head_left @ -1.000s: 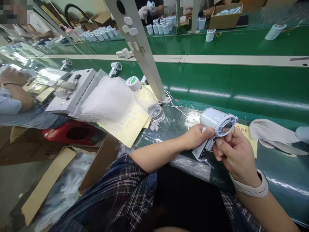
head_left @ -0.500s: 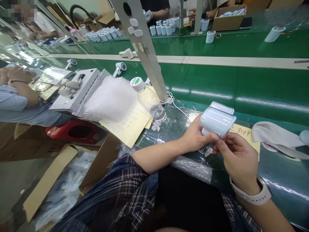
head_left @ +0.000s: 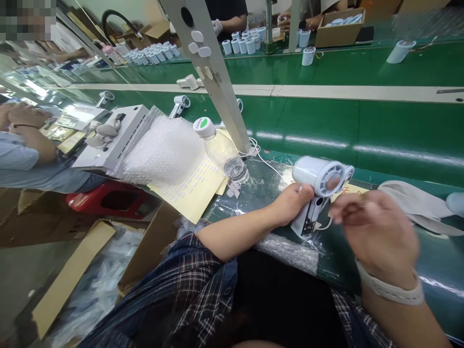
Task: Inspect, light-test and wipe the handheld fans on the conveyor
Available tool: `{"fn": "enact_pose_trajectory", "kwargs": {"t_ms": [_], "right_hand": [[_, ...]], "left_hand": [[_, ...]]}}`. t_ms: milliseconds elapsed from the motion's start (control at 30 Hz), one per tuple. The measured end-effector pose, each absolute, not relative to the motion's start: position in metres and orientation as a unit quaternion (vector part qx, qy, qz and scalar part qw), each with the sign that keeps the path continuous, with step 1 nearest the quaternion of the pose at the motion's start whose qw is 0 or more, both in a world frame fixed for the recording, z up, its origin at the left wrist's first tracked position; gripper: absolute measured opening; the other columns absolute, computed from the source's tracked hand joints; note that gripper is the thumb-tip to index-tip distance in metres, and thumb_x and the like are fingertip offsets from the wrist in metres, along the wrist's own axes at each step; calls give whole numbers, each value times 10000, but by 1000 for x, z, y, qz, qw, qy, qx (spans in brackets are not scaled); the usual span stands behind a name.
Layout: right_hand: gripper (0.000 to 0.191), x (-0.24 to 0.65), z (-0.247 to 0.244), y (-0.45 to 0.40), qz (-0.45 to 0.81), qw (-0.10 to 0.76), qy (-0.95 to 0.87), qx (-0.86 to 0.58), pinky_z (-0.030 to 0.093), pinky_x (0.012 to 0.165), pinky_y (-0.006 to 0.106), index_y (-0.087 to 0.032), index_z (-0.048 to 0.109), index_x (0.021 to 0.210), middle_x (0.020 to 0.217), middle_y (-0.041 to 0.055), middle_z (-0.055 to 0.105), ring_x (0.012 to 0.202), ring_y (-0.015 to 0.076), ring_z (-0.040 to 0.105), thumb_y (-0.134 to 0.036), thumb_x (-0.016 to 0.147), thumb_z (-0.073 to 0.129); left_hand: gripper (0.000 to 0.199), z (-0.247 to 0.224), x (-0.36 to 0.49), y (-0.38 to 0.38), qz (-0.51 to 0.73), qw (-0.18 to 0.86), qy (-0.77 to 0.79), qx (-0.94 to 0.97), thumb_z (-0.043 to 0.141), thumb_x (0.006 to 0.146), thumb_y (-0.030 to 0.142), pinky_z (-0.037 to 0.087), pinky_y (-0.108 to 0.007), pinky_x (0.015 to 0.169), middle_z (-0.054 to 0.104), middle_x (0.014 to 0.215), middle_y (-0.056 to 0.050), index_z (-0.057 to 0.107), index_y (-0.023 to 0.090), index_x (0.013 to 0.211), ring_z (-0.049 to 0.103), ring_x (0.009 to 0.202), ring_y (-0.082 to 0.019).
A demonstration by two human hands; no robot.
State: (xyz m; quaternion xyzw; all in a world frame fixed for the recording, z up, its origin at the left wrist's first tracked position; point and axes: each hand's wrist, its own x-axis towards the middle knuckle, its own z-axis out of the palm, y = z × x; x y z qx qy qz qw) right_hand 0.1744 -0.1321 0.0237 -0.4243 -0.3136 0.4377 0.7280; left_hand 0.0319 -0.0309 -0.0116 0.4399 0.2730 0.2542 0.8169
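Observation:
A light-blue handheld fan [head_left: 313, 175] is held up over the bench edge, its round grille turned to the right. My left hand [head_left: 293, 203] is closed around the neck of the handle. The lower handle is uncovered, and a dark circuit board shows there with a white wire beside it. Just right of the fan hovers my right hand [head_left: 377, 232], apart from it. Motion blurs its fingers, so their grip cannot be made out. Behind the fan sits part of another pale-blue rounded piece, mostly hidden.
Left of me lie a clear bottle [head_left: 221, 150], a yellow label sheet [head_left: 188, 193], bubble wrap [head_left: 163, 150] and a white box [head_left: 112, 140]. Grey gloves [head_left: 413, 198] lie at the right. A metal post [head_left: 213, 82] rises from the bench. A co-worker's arm [head_left: 32, 130] is far left.
The fan has turned so its grille and open handle now show. My right hand has come away from it, to the right. My left hand keeps hold.

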Motion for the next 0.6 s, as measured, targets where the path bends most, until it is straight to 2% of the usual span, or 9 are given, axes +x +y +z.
{"fn": "enact_pose_trajectory", "kwargs": {"t_ms": [33, 67, 133, 200, 333, 367, 433, 500, 600], "right_hand": [[253, 183, 24, -131, 393, 757, -303, -425, 616, 608, 339, -242, 694, 789, 1007, 62, 840, 806, 225, 787, -366, 825, 911], [231, 191, 25, -130, 342, 781, -296, -429, 621, 648, 360, -243, 706, 776, 1063, 66, 837, 860, 234, 784, -327, 796, 921], [211, 201, 23, -127, 250, 808, -297, -442, 588, 630, 362, -240, 706, 744, 928, 50, 813, 773, 214, 739, -240, 775, 914], [189, 204, 20, -124, 189, 814, -302, -458, 549, 585, 339, -243, 725, 799, 737, 5, 752, 651, 188, 677, -182, 776, 903], [390, 200, 12, -123, 154, 791, -295, -513, 601, 641, 327, -277, 788, 1136, 728, -43, 755, 665, 169, 700, -192, 782, 928], [362, 200, 11, -124, 147, 783, -302, -524, 608, 638, 331, -264, 802, 1131, 726, -40, 752, 653, 165, 701, -224, 795, 931], [205, 201, 13, -128, 124, 767, -323, -541, 607, 608, 340, -221, 817, 970, 729, -15, 748, 626, 163, 701, -317, 825, 927], [233, 202, 18, -133, 99, 753, -335, -557, 603, 587, 343, -209, 772, 852, 725, -4, 746, 611, 166, 705, -394, 852, 914], [322, 207, 31, -148, 70, 750, -328, -570, 590, 562, 326, -228, 658, 821, 643, -42, 687, 561, 159, 684, -453, 908, 871]], "left_hand": [[1056, -11, 33, -32, 266, 819, 264, 434, 730, 499, 1054, 581, -310, 756, 783, 869, -116, 782, 117, 982, 757, 872, -250], [1073, -10, 33, -32, 275, 820, 259, 431, 717, 511, 1061, 585, -320, 775, 796, 915, -133, 788, 113, 1011, 763, 897, -260], [1109, -8, 34, -33, 267, 826, 258, 423, 720, 495, 1065, 596, -344, 807, 811, 970, -156, 794, 113, 1058, 776, 946, -290], [1151, -7, 33, -34, 248, 840, 260, 407, 717, 459, 1079, 611, -370, 828, 819, 973, -171, 793, 109, 1074, 788, 963, -318], [1122, -7, 31, -32, 248, 863, 250, 363, 774, 491, 1031, 631, -417, 930, 833, 1022, -174, 774, 120, 1145, 798, 1047, -348], [1104, -7, 31, -32, 258, 863, 249, 356, 795, 501, 1012, 630, -417, 947, 836, 1029, -168, 770, 123, 1157, 799, 1060, -346], [1075, -7, 30, -29, 272, 860, 250, 352, 809, 524, 991, 634, -401, 938, 840, 1018, -162, 767, 120, 1154, 806, 1038, -332], [1044, -7, 30, -27, 279, 858, 249, 351, 799, 560, 984, 643, -369, 881, 842, 994, -156, 765, 116, 1140, 815, 960, -300], [1006, -6, 31, -26, 294, 856, 248, 347, 803, 587, 965, 640, -304, 765, 844, 949, -128, 762, 136, 1155, 814, 853, -248]]}}
